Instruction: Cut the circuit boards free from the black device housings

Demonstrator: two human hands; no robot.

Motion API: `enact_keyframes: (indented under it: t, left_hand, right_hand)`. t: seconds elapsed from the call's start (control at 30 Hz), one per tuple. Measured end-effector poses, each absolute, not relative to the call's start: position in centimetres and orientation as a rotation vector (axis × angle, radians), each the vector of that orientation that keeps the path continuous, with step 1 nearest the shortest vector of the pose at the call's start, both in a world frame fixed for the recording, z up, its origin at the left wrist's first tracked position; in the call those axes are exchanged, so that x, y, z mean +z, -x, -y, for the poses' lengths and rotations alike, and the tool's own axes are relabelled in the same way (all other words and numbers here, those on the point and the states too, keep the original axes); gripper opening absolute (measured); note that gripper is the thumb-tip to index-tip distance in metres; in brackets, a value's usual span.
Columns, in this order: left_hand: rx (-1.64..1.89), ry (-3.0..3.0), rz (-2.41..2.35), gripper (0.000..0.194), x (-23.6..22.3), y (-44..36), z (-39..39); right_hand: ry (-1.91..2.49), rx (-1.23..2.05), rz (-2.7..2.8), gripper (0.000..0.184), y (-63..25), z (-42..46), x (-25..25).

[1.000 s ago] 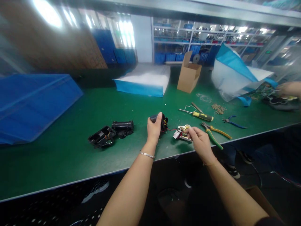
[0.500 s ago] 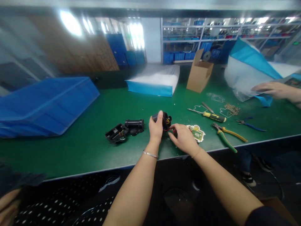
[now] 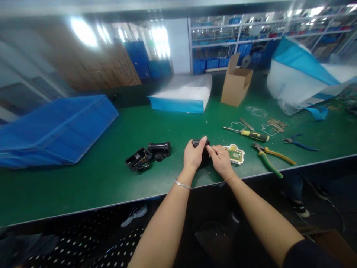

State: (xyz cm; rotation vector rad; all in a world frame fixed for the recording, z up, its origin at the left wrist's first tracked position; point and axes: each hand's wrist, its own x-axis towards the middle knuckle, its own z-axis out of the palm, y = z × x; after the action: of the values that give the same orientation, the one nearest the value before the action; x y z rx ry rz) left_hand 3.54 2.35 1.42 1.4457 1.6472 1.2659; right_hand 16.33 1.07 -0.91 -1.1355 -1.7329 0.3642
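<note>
My left hand (image 3: 193, 156) is wrapped round a small black plastic part (image 3: 198, 143) just above the green table (image 3: 97, 178), thumb on top. My right hand (image 3: 221, 161) presses its fingers against the same black part from the right. Most of the part is hidden between the hands. A small green circuit board in a pale frame (image 3: 235, 154) lies on the table right beside my right hand. To the left lie an open black housing (image 3: 138, 159) and a black cylinder (image 3: 158, 146).
Green-and-yellow pliers (image 3: 269, 158), a yellow-handled screwdriver (image 3: 252, 134) and blue-handled cutters (image 3: 298, 142) lie to the right. Behind stand a cardboard box (image 3: 235, 82), a white-and-blue bag (image 3: 184, 93), a big bag (image 3: 298, 78) and a blue bin (image 3: 52, 126).
My right hand has let go of the circuit board, which now lies on the table, and moved left onto the black part. Another person's hand at the right has left the view.
</note>
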Motion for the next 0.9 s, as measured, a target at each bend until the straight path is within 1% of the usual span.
enact_keyframes:
  t: [0.13, 0.2, 0.33, 0.47, 0.57, 0.67, 0.8, 0.9]
  left_hand:
    - [1.202, -1.477, -1.907, 0.063, 1.4, -4.0, -3.0]
    - [1.171, -1.539, -1.946, 0.065, 1.4, -4.4, -3.1]
    - [1.192, -1.662, -1.847, 0.062, 1.3, -4.4, -3.3]
    - [1.260, -1.501, -1.908, 0.060, 1.0, -2.7, -3.6]
    - [1.325, -1.425, -1.810, 0.055, 0.8, -2.2, -3.5]
    - [1.332, -1.432, -1.725, 0.051, 0.6, -2.9, -3.1]
    - [1.322, -1.426, -1.718, 0.052, 0.5, -3.5, -3.1]
    - [1.263, -1.453, -1.729, 0.054, 0.6, -3.4, -3.4]
  right_hand:
    - [0.995, 0.487, 1.788, 0.044, -15.9, 0.5, -0.8]
    - [0.976, 0.536, 1.762, 0.045, -15.8, 0.8, -0.8]
    - [1.001, 0.701, 1.342, 0.050, -17.3, -0.7, 0.4]
    - [0.890, 0.653, 0.874, 0.053, -21.1, -2.3, 3.8]
    - [0.824, 0.743, 0.898, 0.050, -22.8, -2.2, 5.9]
    - [0.837, 0.823, 0.968, 0.050, -23.2, -1.9, 6.5]
    - [0.850, 0.897, 0.938, 0.046, -24.5, -2.2, 6.9]
    - [0.768, 0.931, 0.918, 0.041, -26.5, -1.8, 8.7]
